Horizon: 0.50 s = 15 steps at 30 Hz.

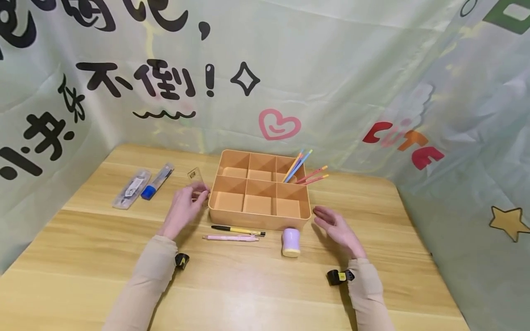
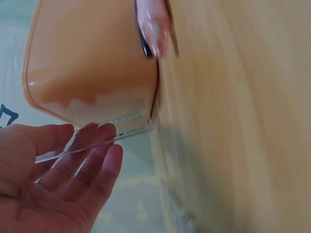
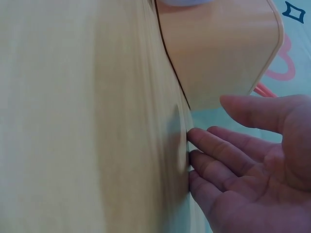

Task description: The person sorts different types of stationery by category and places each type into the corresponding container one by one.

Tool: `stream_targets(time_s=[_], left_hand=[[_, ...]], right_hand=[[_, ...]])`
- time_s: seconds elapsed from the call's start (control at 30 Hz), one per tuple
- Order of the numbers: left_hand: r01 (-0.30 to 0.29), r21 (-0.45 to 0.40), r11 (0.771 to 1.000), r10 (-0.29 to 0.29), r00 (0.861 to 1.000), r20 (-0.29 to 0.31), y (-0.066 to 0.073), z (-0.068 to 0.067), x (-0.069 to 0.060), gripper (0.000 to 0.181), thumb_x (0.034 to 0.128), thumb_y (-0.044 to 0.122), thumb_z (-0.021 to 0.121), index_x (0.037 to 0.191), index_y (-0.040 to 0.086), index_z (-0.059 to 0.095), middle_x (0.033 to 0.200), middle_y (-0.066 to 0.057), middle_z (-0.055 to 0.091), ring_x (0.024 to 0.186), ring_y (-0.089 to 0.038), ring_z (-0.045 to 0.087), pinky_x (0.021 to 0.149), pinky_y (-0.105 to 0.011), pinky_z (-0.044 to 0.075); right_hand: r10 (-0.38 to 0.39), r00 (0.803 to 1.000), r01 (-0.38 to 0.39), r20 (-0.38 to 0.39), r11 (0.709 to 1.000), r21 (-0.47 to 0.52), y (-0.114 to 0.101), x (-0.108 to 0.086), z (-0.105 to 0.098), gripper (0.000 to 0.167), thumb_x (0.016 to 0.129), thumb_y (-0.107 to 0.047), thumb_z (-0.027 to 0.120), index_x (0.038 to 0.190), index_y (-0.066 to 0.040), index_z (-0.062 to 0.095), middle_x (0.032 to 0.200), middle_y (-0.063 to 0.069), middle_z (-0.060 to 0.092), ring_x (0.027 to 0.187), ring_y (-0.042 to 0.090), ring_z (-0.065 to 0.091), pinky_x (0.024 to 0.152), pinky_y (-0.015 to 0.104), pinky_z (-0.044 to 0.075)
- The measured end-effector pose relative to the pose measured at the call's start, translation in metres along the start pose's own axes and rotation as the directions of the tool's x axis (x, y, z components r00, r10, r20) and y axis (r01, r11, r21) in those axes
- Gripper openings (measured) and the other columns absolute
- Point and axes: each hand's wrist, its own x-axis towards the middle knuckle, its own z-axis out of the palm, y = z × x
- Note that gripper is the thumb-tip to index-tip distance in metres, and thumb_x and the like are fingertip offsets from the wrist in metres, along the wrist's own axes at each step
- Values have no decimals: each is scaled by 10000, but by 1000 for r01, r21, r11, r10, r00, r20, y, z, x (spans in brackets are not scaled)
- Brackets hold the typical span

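Observation:
At the left side of an orange-tan compartment box (image 1: pixel 258 218), my left hand (image 1: pixel 185 206) pinches a clear ruler (image 2: pixel 129 127) between thumb and fingers. The ruler stands on edge beside the box wall, its printed scale showing in the left wrist view. By the box's right front corner is my right hand (image 1: pixel 337 227), its fingers extended and holding nothing. In the right wrist view its fingertips are at the tabletop, close to the box's side. Several colored pencils (image 1: pixel 296 168) lean in the back right compartment, some sticking out past the rim.
In front of the box lie a black-and-yellow pen (image 1: pixel 240 230), a pink pen (image 1: pixel 229 238) and a purple bottle-shaped item (image 1: pixel 291 241) with a cream end. Two clear cases, one plain (image 1: pixel 131 189) and one with a blue end (image 1: pixel 157 182), lie on the left. A printed cloth hangs behind.

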Motion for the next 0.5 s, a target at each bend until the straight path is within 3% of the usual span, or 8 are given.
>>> stream_targets(time_s=[0.1, 0.2, 0.27, 0.43, 0.5], left_hand=[[-18, -18, 1000, 17, 998, -62, 1, -4, 0, 201, 1000, 43, 578, 1163, -58, 638, 1119, -257, 718, 983, -394, 730, 864, -469, 622], [-26, -57, 998, 18, 990, -141, 2, -10, 1, 201, 977, 0, 603, 1165, -70, 605, 1106, -260, 707, 953, -397, 734, 761, -308, 640], [-29, -66, 997, 16, 981, -194, 2, -14, 2, 215, 963, -21, 614, 1171, -66, 587, 1105, -255, 695, 958, -395, 726, 698, -167, 597], [-35, -16, 999, 29, 950, -312, 3, -23, 1, 194, 963, -5, 619, 1149, -58, 600, 1034, -230, 656, 944, -391, 684, 710, -59, 462], [-36, -9, 999, 31, 941, -338, 3, -26, 1, 180, 978, 12, 602, 1142, -64, 603, 1005, -223, 622, 939, -382, 655, 702, -50, 464]], right_hand=[[16, 1000, -16, 5, 1000, 11, 0, -1, -1, 558, 1053, -147, 508, 1515, 103, 321, 1549, 295, 395, 1450, 448, 385, 1217, 564, 289], [21, 1000, -22, 10, 1000, 9, 0, 0, -2, 565, 1054, -157, 509, 1520, 97, 316, 1554, 291, 390, 1453, 447, 381, 1223, 563, 281], [23, 1000, -23, 8, 1000, 4, 0, 0, -3, 569, 1053, -161, 511, 1521, 95, 314, 1556, 287, 390, 1454, 446, 380, 1223, 560, 279], [23, 1000, -23, 11, 1000, 5, 1, 1, -4, 563, 1054, -151, 504, 1519, 102, 313, 1554, 291, 392, 1454, 444, 382, 1221, 561, 286], [22, 1000, -22, 14, 1000, 6, 0, 0, -4, 561, 1056, -150, 502, 1519, 104, 314, 1552, 291, 396, 1454, 439, 383, 1220, 562, 292]])
